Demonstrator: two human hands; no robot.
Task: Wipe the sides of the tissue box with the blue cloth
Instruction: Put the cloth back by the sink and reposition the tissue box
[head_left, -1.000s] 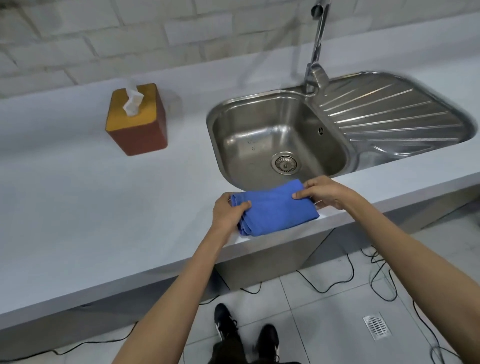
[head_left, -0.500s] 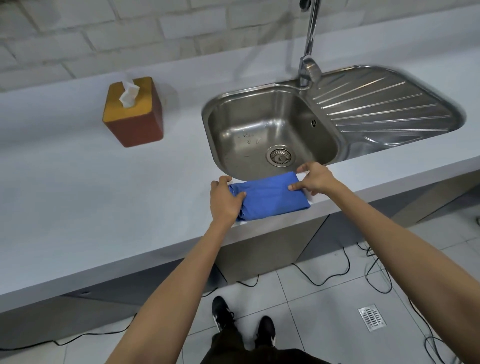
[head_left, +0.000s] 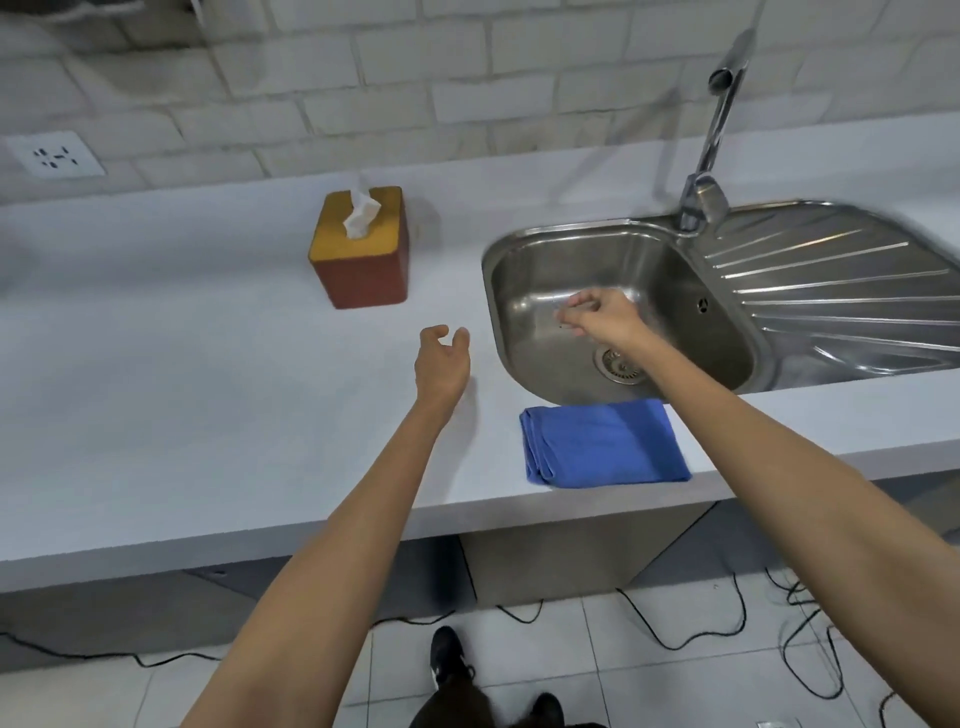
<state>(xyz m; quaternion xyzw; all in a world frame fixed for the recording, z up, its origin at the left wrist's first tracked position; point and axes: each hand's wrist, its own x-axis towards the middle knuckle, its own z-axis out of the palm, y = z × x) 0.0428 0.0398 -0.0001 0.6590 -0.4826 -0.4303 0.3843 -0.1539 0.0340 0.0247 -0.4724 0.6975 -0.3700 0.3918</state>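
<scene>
While blue cloth lies folded at counter edge, left hand hovers spread, empty; right hand loosely curled, empty.

Single head cam, wide-angle, looks fwd and steeply down over a countertop toward a brick wall. Close range: both forearms reach in from bottom edge, floor tiles visible under the near edge. No 2nd view.

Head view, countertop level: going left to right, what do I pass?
Wall socket → tissue box → left hand, open above the counter → blue cloth, folded at the counter's front edge → sink with the right hand over its basin → faucet → ribbed drainboard.
</scene>
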